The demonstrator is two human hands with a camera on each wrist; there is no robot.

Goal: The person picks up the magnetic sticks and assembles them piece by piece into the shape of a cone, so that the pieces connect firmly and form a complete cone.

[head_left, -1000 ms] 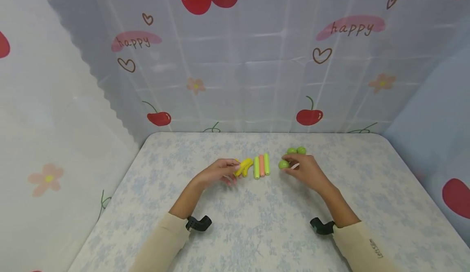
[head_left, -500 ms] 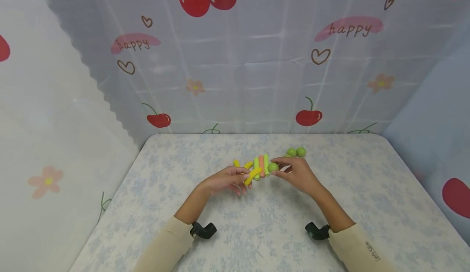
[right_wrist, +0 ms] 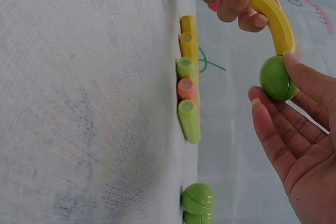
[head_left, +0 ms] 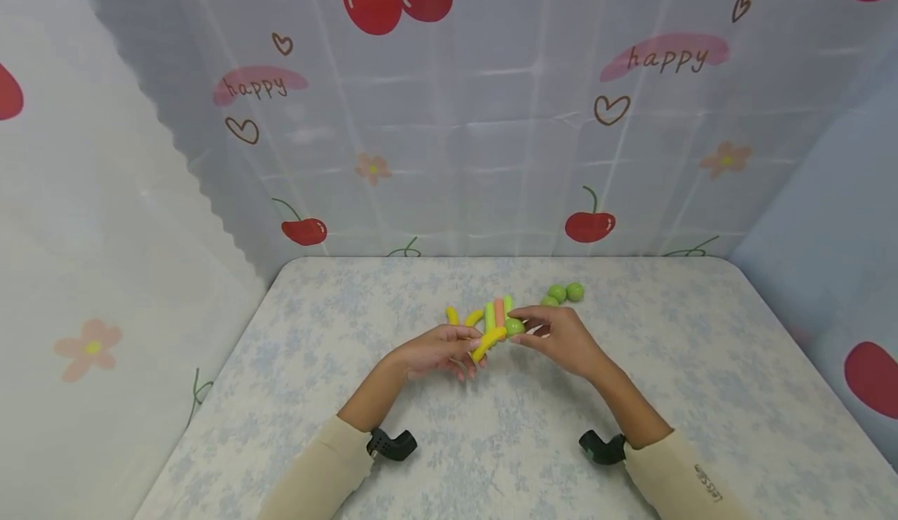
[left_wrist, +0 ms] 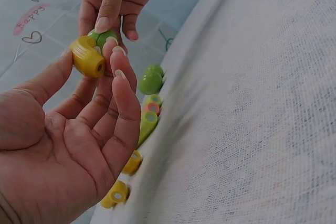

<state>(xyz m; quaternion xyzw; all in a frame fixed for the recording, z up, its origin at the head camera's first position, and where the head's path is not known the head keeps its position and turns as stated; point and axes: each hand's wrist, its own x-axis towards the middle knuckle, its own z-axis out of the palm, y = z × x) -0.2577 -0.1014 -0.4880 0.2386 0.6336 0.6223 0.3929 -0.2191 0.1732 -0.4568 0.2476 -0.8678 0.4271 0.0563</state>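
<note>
In the head view, my left hand (head_left: 435, 352) pinches a yellow curved toy stick (head_left: 489, 342) between thumb and fingers above the table. A green ball (head_left: 515, 327) is pinched by my right hand (head_left: 561, 337), at the stick's right end. The right wrist view has the ball (right_wrist: 278, 78) meeting the lower tip of the curved stick (right_wrist: 275, 17). A grey dot marks the free end of the held stick (left_wrist: 86, 59) in the left wrist view, where fingers partly hide the ball (left_wrist: 103, 38).
Behind the hands lie two yellow curved sticks (head_left: 452, 316), two straight light-green sticks (head_left: 489, 316) and a pink stick (head_left: 500, 311) between them. Three green balls (head_left: 557, 294) sit together farther right. The patterned tabletop (head_left: 491, 442) ends at a printed curtain (head_left: 456, 153).
My left hand has lifted the yellow curved stick away from the other two and moved it right and nearer. My right hand has brought the green ball left until the two meet.
</note>
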